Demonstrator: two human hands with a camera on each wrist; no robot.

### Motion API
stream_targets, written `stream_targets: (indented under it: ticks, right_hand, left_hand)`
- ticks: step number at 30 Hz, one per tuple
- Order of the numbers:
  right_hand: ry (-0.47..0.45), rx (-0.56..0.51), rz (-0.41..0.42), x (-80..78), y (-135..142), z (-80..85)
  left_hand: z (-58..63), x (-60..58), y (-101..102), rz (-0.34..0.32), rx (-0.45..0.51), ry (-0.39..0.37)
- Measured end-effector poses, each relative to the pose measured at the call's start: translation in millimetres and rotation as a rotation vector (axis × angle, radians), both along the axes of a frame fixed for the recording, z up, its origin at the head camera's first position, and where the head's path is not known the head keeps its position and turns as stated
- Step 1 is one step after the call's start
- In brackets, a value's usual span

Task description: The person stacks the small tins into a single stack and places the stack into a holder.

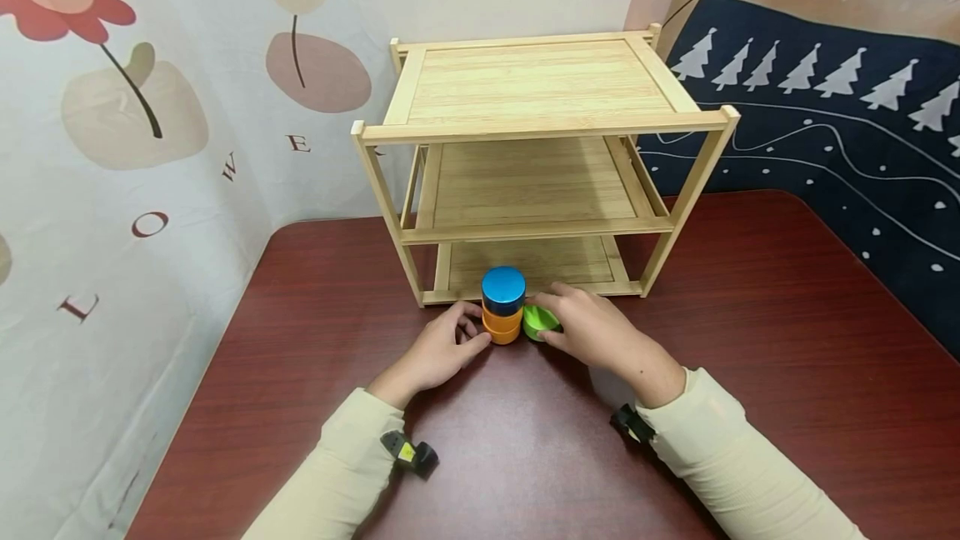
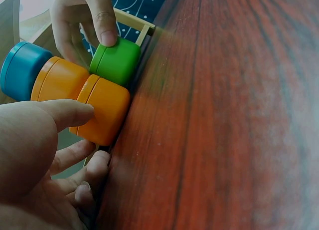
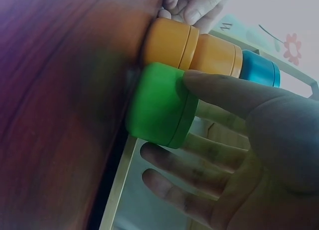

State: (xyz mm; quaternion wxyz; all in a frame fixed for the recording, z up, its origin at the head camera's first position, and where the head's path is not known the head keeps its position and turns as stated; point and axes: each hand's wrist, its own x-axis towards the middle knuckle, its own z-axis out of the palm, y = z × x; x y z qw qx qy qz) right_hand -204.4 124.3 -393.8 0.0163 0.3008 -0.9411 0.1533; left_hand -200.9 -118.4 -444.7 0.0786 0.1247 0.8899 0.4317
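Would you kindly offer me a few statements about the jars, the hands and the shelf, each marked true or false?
1. The blue jar sits on the upper orange jar. True.
2. The green jar tops the stack. False: it is beside the lower orange jar.
3. The right hand touches the green jar. True.
4. The shelf stands behind the jars, as the head view shows. True.
5. The left hand rests on the shelf's top board. False: it is at the lower orange jar.
6. Both sleeves are black. False: they are pale.
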Motion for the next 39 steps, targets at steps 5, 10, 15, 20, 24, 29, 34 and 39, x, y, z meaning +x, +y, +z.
stream_targets:
  ticks: [5, 10, 15, 20, 24, 29, 34, 39]
  right_hand:
    - [0.014, -0.003, 0.003, 0.3, 0, 1.5]
    - [0.008, 0.0, -0.002, 0.5, 1, 2.8]
    - [0.012, -0.005, -0.003, 0.7, 2, 3.4]
    - [0.023, -0.014, 0.004, 1.6, 2, 6.6]
    - [0.02, -0.015, 0.005, 1.4, 3, 9.4]
    - [0.011, -0.015, 0.002, 1.9, 4, 12.1]
    - [0.008, -0.03, -0.001, 2.2, 4, 14.2]
    - [0.027, -0.053, -0.002, 2.1, 5, 15.6]
  left_hand:
    - [-0.3, 0.3, 0, 0.0, -0.002, 0.0]
    - [-0.6, 0.2, 0, -0.001, -0.003, 0.003]
    - [-0.6, 0.5, 0, 0.0, -0.008, 0.002]
    - [0.2, 0.5, -1, 0.0, -0.01, -0.004]
    - [1.5, 0.4, 0, 0.002, -0.012, -0.008]
    - [1.2, 0.2, 1, 0.001, -0.008, -0.004]
    - [1.1, 0.3, 1, -0.001, -0.009, -0.002]
    - [1.1, 0.3, 0, -0.003, -0.012, -0.007]
